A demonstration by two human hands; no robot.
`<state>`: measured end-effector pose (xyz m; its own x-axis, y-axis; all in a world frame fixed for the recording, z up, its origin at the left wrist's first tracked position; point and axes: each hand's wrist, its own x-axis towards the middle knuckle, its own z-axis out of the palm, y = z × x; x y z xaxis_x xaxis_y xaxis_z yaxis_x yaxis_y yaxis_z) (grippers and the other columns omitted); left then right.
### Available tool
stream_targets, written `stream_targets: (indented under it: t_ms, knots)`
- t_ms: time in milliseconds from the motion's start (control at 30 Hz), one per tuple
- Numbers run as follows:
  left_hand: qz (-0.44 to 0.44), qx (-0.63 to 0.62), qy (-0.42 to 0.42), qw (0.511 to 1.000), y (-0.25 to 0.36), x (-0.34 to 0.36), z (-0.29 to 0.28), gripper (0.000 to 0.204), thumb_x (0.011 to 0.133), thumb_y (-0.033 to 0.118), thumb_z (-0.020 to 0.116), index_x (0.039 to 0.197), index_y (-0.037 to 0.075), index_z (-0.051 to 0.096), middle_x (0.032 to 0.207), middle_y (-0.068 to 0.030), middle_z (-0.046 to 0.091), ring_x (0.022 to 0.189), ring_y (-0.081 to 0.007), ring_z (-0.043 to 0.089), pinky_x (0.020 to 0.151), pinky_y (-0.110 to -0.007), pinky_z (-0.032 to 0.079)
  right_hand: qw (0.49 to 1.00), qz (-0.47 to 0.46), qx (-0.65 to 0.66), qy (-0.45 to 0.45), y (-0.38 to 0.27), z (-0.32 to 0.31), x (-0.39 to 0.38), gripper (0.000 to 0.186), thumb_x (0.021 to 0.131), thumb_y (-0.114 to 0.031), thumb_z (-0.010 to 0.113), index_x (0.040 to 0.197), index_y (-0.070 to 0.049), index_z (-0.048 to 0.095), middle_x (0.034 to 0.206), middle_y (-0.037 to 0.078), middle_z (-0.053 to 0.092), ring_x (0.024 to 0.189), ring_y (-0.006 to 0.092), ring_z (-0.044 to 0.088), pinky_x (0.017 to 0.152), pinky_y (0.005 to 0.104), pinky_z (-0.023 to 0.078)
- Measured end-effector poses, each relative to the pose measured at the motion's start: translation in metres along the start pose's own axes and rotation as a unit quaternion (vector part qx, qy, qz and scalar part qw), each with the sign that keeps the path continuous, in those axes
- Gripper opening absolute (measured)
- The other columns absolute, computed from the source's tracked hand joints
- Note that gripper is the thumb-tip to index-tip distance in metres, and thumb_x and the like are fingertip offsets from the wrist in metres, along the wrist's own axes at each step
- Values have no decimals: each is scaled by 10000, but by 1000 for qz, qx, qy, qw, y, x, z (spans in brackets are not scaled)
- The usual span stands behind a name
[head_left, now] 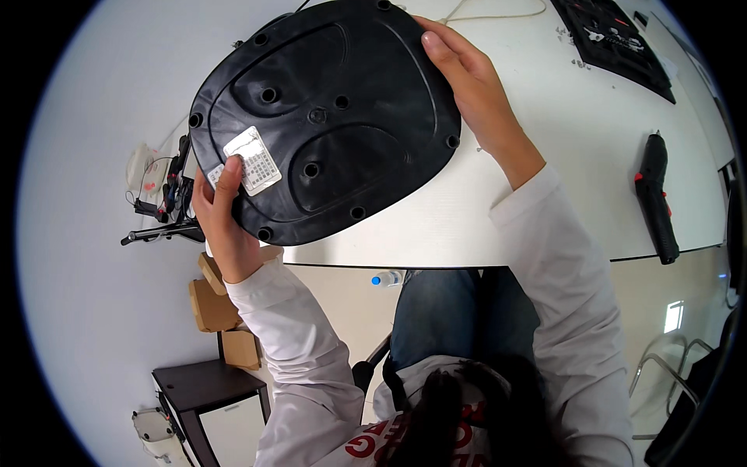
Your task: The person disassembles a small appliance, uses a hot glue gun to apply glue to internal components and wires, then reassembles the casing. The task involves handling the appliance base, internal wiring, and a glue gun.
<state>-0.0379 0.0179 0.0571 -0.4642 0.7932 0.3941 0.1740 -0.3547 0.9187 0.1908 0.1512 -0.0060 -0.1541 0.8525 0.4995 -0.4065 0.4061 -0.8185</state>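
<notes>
A large rounded black plastic panel (373,148) is lifted above the table, tilted, with its underside facing me. Short hollow posts ring its rim, and a few more stand around the middle. Closed on its lower left edge, my left hand (223,218) has its thumb by a white printed label (254,159) stuck on the panel. My right hand (471,86) grips the upper right edge, thumb on the face and fingers partly hidden behind.
On the white table (560,140), a black cordless screwdriver (655,198) lies at the right and a black tray of small parts (618,39) at the far right, loose screws beside it. Cardboard boxes (214,303) and a dark cabinet (206,381) stand at lower left; a bottle (387,279) is on the floor.
</notes>
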Motion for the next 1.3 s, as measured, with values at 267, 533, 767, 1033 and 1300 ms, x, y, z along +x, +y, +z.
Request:
stream_targets:
  t_ms: [267, 533, 767, 1033, 1300]
  knots:
    - [9, -36, 28, 999, -20, -24, -28, 514, 813, 212, 643, 1238, -1, 448, 1155, -117, 559, 1033, -205, 585, 895, -337, 483, 993, 35, 58, -101, -10, 2, -5, 455, 918, -322, 588, 1319, -121, 518, 1126, 77, 635, 1040, 142, 599, 919, 241, 461]
    - [21, -49, 47, 997, -41, -36, -37, 535, 851, 187, 616, 1309, -7, 418, 1195, -119, 552, 1087, -214, 554, 941, -331, 434, 993, 0, 62, -100, -4, -3, 0, 423, 897, -257, 635, 1287, -118, 547, 971, 10, 621, 852, 73, 559, 767, 224, 472]
    - [119, 130, 71, 982, -74, -62, -3, 539, 867, 207, 629, 1316, -20, 433, 1247, -125, 525, 1098, -204, 520, 975, -309, 372, 996, -10, -72, -50, 8, -24, 0, 342, 942, -258, 558, 1249, -108, 574, 1106, 38, 631, 926, 120, 583, 766, 254, 472]
    - [97, 77, 160, 979, -99, -70, 3, 725, 794, 373, 718, 1331, -3, 406, 1247, -125, 515, 1122, -220, 507, 980, -332, 371, 922, -26, -386, 27, -44, -108, -13, 125, 855, -125, 644, 964, -75, 680, 869, 24, 661, 689, 96, 586, 563, 214, 447]
    - [89, 79, 170, 978, -101, -72, 7, 805, 757, 441, 733, 1337, -6, 398, 1252, -131, 510, 1117, -225, 515, 970, -336, 382, 861, 59, -443, -241, -20, -87, -43, 134, 775, -100, 711, 907, -102, 689, 885, 11, 605, 689, 160, 588, 641, 265, 477]
